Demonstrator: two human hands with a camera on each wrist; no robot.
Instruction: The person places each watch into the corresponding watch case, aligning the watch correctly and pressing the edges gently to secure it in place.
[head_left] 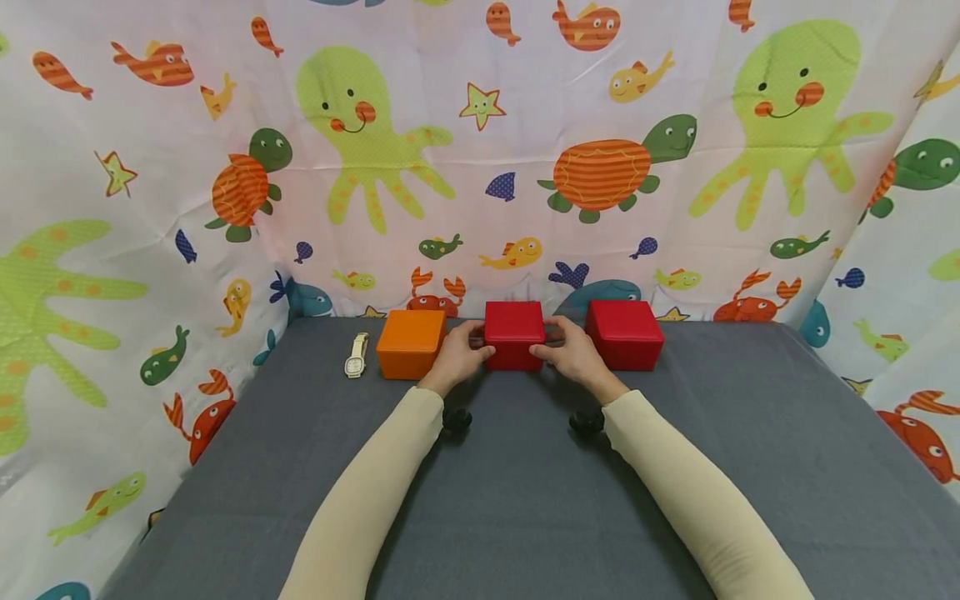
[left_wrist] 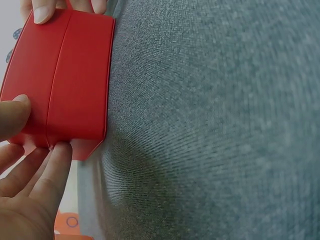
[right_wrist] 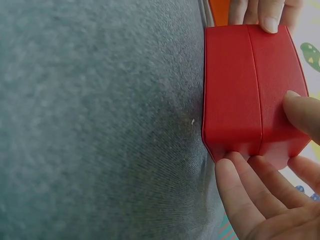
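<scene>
A red box (head_left: pixel 513 335) with a lid seam stands at the back of the grey table, between my two hands. My left hand (head_left: pixel 459 352) grips its left side, the thumb on the front face above the seam and the fingers along the side. From the right, my right hand (head_left: pixel 572 348) holds it the same way. Close up in the left wrist view, the red box (left_wrist: pixel 80 75) is closed, with its seam running unbroken across the front. In the right wrist view, my right fingertips (right_wrist: pixel 229 167) touch the side of the box around the seam.
An orange box (head_left: pixel 408 346) stands just left of my left hand, with a cream wristwatch (head_left: pixel 357 356) lying beyond it. Another red box (head_left: pixel 625 335) is right of my right hand. Behind the table (head_left: pixel 517 500) hangs a curtain (head_left: pixel 480 167) printed with sea animals.
</scene>
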